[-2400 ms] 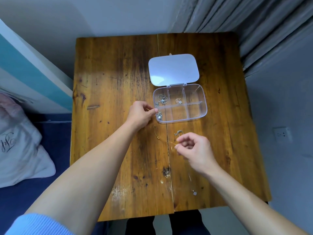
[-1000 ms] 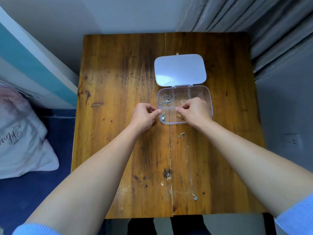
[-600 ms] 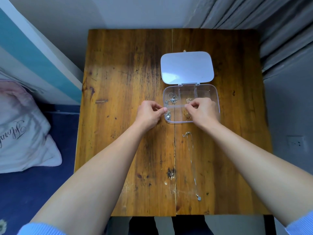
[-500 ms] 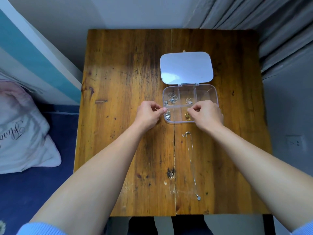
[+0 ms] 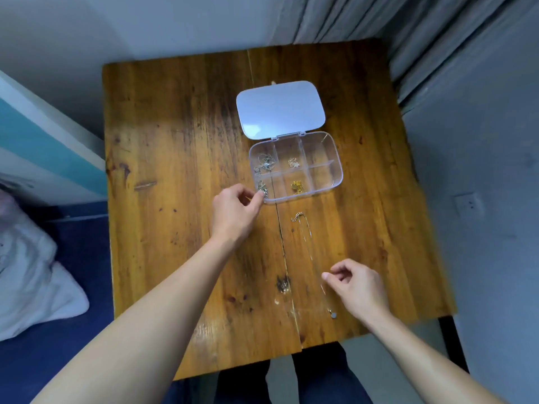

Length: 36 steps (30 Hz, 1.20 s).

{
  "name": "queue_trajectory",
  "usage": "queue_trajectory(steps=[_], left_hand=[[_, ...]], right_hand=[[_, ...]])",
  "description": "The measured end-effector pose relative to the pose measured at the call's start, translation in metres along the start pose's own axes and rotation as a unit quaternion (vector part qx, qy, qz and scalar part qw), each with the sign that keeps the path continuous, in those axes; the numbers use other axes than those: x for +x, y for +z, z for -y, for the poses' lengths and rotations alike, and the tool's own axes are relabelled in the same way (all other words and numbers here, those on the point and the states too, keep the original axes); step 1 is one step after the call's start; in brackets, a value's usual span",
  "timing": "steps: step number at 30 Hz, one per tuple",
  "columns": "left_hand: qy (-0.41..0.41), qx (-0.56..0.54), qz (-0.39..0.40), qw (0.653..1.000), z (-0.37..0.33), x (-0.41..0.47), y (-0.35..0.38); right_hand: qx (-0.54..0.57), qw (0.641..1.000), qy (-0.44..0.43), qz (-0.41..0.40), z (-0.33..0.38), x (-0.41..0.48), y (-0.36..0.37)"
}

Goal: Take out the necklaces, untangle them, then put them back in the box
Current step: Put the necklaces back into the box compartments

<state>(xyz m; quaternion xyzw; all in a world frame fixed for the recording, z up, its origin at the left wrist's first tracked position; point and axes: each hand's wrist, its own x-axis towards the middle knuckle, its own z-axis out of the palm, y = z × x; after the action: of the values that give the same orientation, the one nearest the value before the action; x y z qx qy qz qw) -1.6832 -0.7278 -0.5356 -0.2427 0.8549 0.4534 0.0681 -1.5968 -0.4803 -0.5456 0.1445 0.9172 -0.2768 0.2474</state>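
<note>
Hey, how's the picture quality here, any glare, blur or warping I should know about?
Head view: wide-angle warping bows the wooden table edges and stretches the forearms; glare whitens the open box lid and puts a sheen on the near tabletop; the thin silver necklace is faint against the wood grain; the left hand and right hand look slightly soft; lighting is cool and dim at the edges.

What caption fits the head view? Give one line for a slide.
Left hand steadies the open box; right hand reaches for the silver necklace.

L hand pinches box corner; R hand hovers by silver necklace on table.
</note>
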Motion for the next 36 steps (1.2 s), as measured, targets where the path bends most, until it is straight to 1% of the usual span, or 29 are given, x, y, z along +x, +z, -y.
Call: queue_trajectory(steps=[2, 5, 7, 10, 12, 15, 18, 22, 25, 30, 33, 36], left_hand=[[0.017, 0.046, 0.047, 0.998, 0.001, -0.018, 0.014], [0.056, 0.135, 0.102, 0.984, -0.001, -0.030, 0.040], [0.062, 0.167, 0.122, 0.976, -0.005, -0.029, 0.056], [0.045, 0.196, 0.126, 0.971, -0.010, -0.023, 0.076], [0.028, 0.197, 0.108, 0.974, -0.011, -0.021, 0.085], [-0.002, 0.165, 0.079, 0.983, -0.013, -0.021, 0.093], [-0.021, 0.160, 0.090, 0.983, -0.017, -0.017, 0.100], [0.021, 0.184, 0.124, 0.975, -0.034, -0.016, 0.110], [0.070, 0.169, 0.121, 0.976, -0.059, -0.018, 0.125], [0.119, 0.127, 0.102, 0.979, -0.118, -0.011, 0.163], [0.133, 0.131, 0.093, 0.978, -0.146, 0.004, 0.186], [0.123, 0.140, 0.082, 0.979, -0.162, 0.022, 0.206]], right_hand=[[-0.033, 0.999, 0.010, 0.013, -0.012, -0.020, 0.010], [-0.066, 0.998, 0.008, 0.005, -0.020, -0.039, 0.024], [-0.061, 0.998, 0.008, -0.003, -0.023, -0.044, 0.030], [-0.034, 0.999, 0.021, -0.018, -0.025, -0.047, 0.035], [-0.020, 0.999, 0.034, -0.024, -0.027, -0.047, 0.037], [-0.003, 0.999, 0.047, -0.022, -0.032, -0.047, 0.037], [0.001, 0.999, 0.042, -0.004, -0.040, -0.045, 0.031], [0.009, 1.000, 0.028, 0.002, -0.054, -0.033, 0.005], [0.028, 0.999, 0.024, -0.004, -0.070, -0.016, -0.025], [0.044, 0.999, 0.000, 0.001, -0.098, 0.021, -0.074], [0.050, 0.999, -0.008, -0.008, -0.110, 0.046, -0.092], [0.073, 0.997, -0.009, -0.007, -0.116, 0.067, -0.099]])
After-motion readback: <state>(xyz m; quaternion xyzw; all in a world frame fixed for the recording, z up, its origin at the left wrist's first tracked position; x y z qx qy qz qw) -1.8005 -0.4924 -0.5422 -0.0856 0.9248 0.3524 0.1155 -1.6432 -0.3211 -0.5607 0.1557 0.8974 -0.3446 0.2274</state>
